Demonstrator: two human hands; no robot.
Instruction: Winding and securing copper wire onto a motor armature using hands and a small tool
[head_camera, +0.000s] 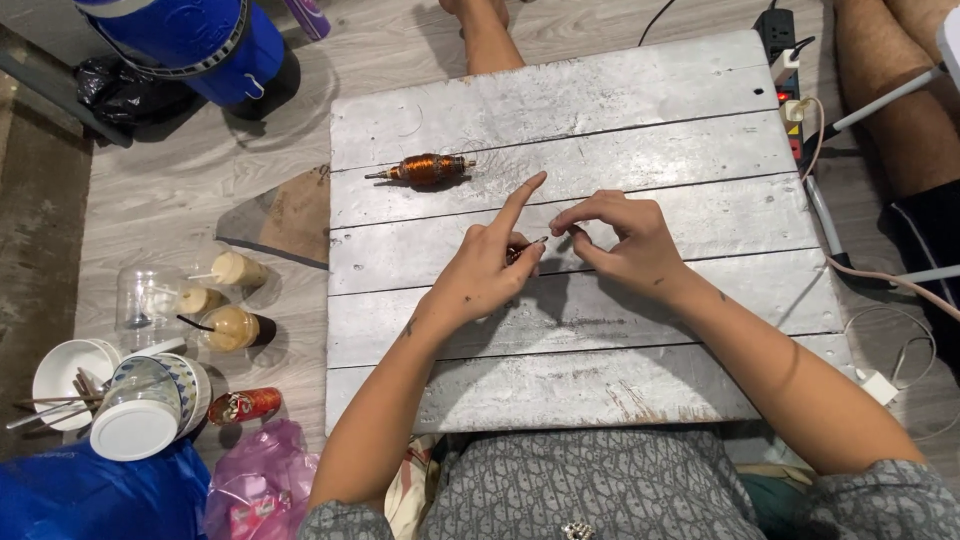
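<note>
Our left-hand fingers (520, 250) pinch a small copper-wound armature (522, 249) at the middle of the silver-painted plank board (600, 330), index raised, while our right hand (620, 240) curls its fingertips together beside it, perhaps on fine wire we cannot see, which a tug could snap.

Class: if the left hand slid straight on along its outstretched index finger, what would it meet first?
Beyond the left hand, only bare board of the grey plank table shows; the copper-wound armature lies left of that line. Seemingly free.

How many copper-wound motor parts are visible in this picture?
2: one copper-wound rotor lies on the board beyond the hands; a second part, mostly hidden, sits in the left hand.
</note>
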